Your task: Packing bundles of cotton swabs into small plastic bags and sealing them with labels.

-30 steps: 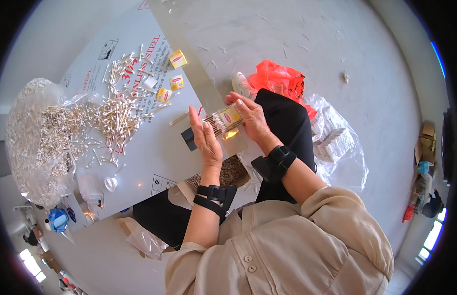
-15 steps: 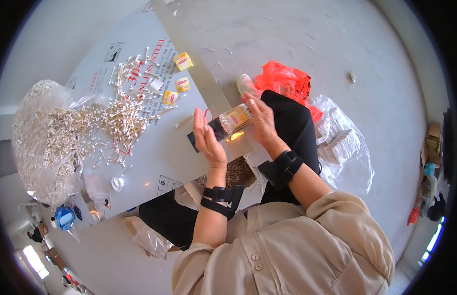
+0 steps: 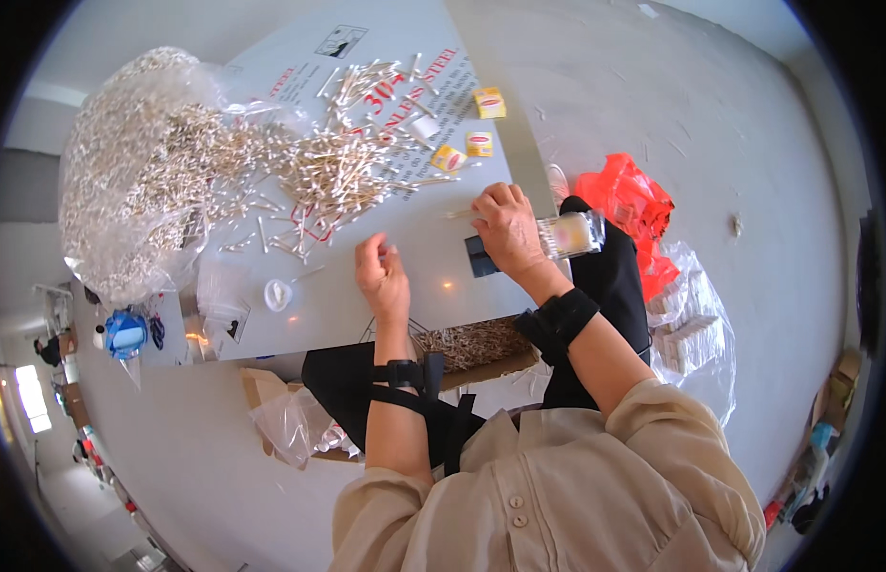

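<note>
My right hand (image 3: 508, 231) reaches over the near right part of the table, its fingers bent down. Its thumb and fingertips close around one end of a single cotton swab (image 3: 457, 214). Behind that hand, at the table's right edge, a clear pack of cotton swabs with a yellow label (image 3: 572, 234) lies on its side. A flat dark rectangular piece (image 3: 480, 257) is under the hand's near side. My left hand (image 3: 382, 278) hovers over the table's near edge, fingers loosely curled and nothing seen in them. A heap of loose cotton swabs (image 3: 333, 172) lies beyond it.
A big clear bag of swabs (image 3: 142, 181) spills onto the metal table (image 3: 414, 272). Small yellow boxes (image 3: 489, 103) stand near its right edge. A white round lid (image 3: 278, 295) is at the left. Below are a carton of swabs (image 3: 476, 345) and a red bag (image 3: 626, 195).
My hands have come apart. The swab pack, held between them before, now lies behind my right hand. My right hand has moved to the single swab on the table; my left hand has drawn back.
</note>
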The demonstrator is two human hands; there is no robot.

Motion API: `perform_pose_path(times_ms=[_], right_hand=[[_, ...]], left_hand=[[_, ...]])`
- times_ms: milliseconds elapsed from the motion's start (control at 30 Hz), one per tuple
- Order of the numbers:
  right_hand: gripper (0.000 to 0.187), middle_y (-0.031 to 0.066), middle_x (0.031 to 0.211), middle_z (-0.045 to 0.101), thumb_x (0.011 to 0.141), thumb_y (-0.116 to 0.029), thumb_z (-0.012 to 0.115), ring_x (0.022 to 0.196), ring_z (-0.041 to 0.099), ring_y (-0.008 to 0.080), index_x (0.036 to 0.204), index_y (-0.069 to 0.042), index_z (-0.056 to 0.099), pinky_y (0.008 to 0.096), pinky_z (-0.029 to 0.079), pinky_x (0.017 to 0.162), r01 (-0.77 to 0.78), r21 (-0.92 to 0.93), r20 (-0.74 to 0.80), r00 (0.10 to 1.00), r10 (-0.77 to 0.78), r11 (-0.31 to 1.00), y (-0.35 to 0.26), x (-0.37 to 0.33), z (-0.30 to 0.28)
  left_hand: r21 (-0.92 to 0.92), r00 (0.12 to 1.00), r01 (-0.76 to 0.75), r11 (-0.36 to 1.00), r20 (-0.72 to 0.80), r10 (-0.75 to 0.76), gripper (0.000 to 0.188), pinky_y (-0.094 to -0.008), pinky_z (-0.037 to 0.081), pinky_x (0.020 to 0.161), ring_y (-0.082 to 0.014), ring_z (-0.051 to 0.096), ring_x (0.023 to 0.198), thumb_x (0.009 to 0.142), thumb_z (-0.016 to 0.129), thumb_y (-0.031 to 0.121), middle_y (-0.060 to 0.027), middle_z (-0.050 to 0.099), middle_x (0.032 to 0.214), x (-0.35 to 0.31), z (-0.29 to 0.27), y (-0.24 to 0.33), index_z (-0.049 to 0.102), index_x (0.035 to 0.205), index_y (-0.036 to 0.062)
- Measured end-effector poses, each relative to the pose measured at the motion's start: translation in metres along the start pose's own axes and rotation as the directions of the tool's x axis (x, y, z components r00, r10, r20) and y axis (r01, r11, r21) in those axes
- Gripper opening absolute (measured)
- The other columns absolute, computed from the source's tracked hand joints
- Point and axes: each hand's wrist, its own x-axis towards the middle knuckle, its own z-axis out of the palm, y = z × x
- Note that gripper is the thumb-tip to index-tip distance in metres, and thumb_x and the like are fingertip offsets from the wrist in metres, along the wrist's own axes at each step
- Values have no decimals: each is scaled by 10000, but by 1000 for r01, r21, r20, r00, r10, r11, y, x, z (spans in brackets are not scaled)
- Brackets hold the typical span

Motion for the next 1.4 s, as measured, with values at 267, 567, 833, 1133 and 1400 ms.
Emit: perform_pose_path(times_ms=[267,567,833,1133,1400], right_hand=[[132,75,831,558,734,-50,683,817,564,295,833,-75,599,406,468,732,91,-12,43,995,-90,996,-34,-43,14],[107,67,878,583,721,-44,708,822,570,288,789,-84,636,388,487,669,55,125,58,996,-63,991,-26,-41,9],[132,72,1056,602,697,-58,689,954,564,290,809,-75,620,402,460,818,100,101,-17,995,-99,990,-20,-41,7],[192,68,1000,620,681,-24,685,943,568,298,846,-62,597,399,458,823,86,230,22,995,-94,969,-24,-38,8],[509,123,1247,533,693,-81,737,1099,529,344,1175,-55,573,432,450,913,-31,161,57,998,22,986,-28,-37,0]], left_hand=[[262,929,-296,918,301,214,314,-411,493,764,-314,586,906,795,695,32,-118,577,944,71,34,27,600,1094,53],[458,888,-440,773,353,296,80,-422,472,740,-306,559,877,762,616,8,-114,561,864,81,48,33,632,828,52],[270,842,-376,886,498,206,128,-432,460,729,-313,549,886,728,656,9,-104,561,853,19,26,49,596,833,50],[319,896,-410,854,316,312,153,-430,472,764,-321,556,890,735,681,23,-113,584,890,88,75,36,610,868,44],[221,849,-346,912,487,204,172,-425,477,789,-322,566,893,728,677,-11,-119,570,866,32,20,37,597,863,60]])
